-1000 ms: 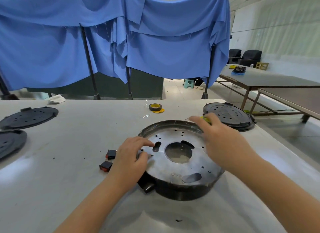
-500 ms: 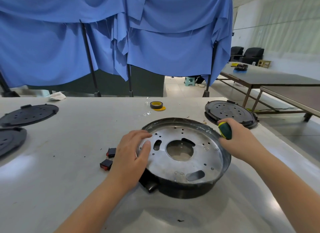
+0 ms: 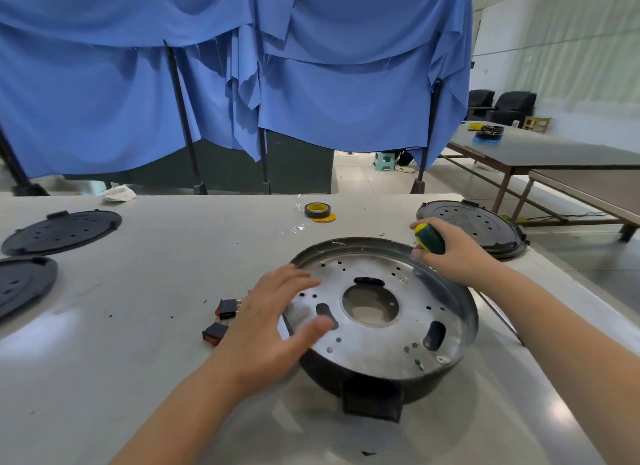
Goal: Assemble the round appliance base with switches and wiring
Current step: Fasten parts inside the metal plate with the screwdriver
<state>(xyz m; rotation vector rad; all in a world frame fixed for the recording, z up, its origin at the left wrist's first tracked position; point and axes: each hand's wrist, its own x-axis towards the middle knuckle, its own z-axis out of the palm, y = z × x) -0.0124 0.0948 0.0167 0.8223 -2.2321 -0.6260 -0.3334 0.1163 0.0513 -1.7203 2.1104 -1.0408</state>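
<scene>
Your left hand (image 3: 273,322) lay flat, fingers spread, on the base's (image 3: 377,322) left rim; the two switches (image 3: 221,321) sat on the table (image 3: 138,360) just left of that hand, nearer it than the right. Your right hand (image 3: 450,253) gripped a screwdriver (image 3: 429,237) at the far-right rim. The base sat mid-table: dark round shell, perforated silvery plate, central hole, tab toward you.

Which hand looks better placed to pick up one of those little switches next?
Probably the left hand: open, right beside the switches. The right hand grips a screwdriver across the base.
</scene>
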